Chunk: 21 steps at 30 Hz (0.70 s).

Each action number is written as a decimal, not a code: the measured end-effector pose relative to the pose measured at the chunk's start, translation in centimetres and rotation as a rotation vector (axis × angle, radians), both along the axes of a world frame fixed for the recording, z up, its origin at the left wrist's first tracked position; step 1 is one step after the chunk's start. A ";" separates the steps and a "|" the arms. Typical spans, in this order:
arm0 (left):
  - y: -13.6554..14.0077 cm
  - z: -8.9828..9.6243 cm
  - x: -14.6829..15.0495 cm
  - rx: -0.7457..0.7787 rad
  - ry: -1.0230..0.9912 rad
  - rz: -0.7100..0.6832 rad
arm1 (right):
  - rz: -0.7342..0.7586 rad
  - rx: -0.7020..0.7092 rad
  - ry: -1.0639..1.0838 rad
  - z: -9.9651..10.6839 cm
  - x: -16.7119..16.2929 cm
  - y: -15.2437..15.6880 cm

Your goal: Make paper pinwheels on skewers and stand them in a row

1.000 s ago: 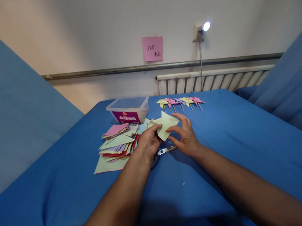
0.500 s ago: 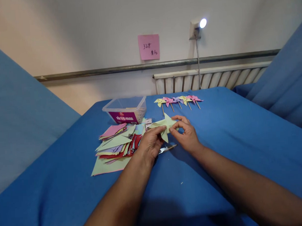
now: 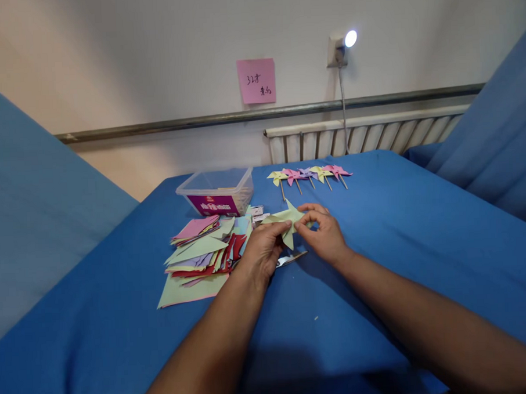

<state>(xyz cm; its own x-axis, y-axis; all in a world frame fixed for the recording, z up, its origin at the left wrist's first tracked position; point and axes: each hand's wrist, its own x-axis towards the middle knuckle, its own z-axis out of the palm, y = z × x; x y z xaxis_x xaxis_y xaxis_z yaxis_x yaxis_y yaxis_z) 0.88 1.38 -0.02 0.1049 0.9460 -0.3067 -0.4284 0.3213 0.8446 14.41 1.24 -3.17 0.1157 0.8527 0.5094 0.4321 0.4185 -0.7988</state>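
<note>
The pale green paper pinwheel point(image 3: 294, 213) sits raised between the person's two hands, above the blue cloth point(image 3: 379, 261). The left hand point(image 3: 262, 248) grips its near left side, thumb on top; the right hand point(image 3: 324, 235) pinches it near the centre with thumb and forefinger. Scissors point(image 3: 291, 259) lie just below the left fingers, partly hidden.

Left hand point(image 3: 263, 252) and right hand point(image 3: 324, 236) are both pinching a green pinwheel point(image 3: 292, 214), off the tub's point(image 3: 215, 205) front right. Bunch of colored papers point(image 3: 199, 246) piled just in front of the tub. Scissors point(image 3: 292, 258) also front right of it, half hidden by the left hand. Five more pinwheels point(image 3: 292, 176) on sticks, lined up right of the tub. Pink note's point(image 3: 257, 81) on the wall, up and right of it.
</note>
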 end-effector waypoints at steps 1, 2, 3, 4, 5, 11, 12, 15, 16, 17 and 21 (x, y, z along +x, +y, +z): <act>0.0 0.0 0.0 0.003 0.005 -0.001 | -0.001 0.000 0.002 0.0 0.0 0.0; 0.0 0.0 0.0 0.004 0.011 -0.002 | -0.002 0.000 0.005 0.0 0.0 0.0; 0.0 -0.1 0.0 0.006 0.015 -0.003 | -0.001 0.000 0.008 -0.1 0.0 0.1; 0.0 -0.1 0.0 0.008 0.019 -0.002 | -0.002 0.000 0.011 -0.1 0.0 0.1; 0.0 -0.1 0.0 0.009 0.021 -0.002 | -0.002 -0.003 0.014 -0.1 0.0 0.1; 0.0 -0.1 0.1 0.015 0.015 -0.006 | 0.008 -0.017 0.016 -0.2 0.0 0.2; 0.0 -0.1 0.1 0.015 0.015 -0.004 | 0.009 -0.018 0.017 -0.2 -0.1 0.2; 0.1 -0.3 0.1 0.018 0.030 0.010 | 0.019 -0.023 0.025 -0.3 -0.1 0.2; 0.1 -0.3 0.1 0.024 0.041 0.022 | 0.032 -0.025 0.038 -0.3 -0.2 0.1; 0.2 -0.4 0.1 0.031 0.053 0.031 | 0.045 -0.030 0.065 -0.3 -0.2 0.1; 0.3 -0.2 -0.4 0.059 0.134 -0.028 | 0.079 -0.095 0.311 0.2 0.4 0.5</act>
<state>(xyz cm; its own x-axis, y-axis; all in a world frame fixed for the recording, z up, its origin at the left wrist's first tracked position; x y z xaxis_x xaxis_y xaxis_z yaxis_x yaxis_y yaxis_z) 0.48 1.72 -0.22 0.0933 0.9601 -0.2635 -0.3024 0.2795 0.9113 14.85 1.71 -2.93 0.1849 0.9073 0.3777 0.1311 0.3581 -0.9244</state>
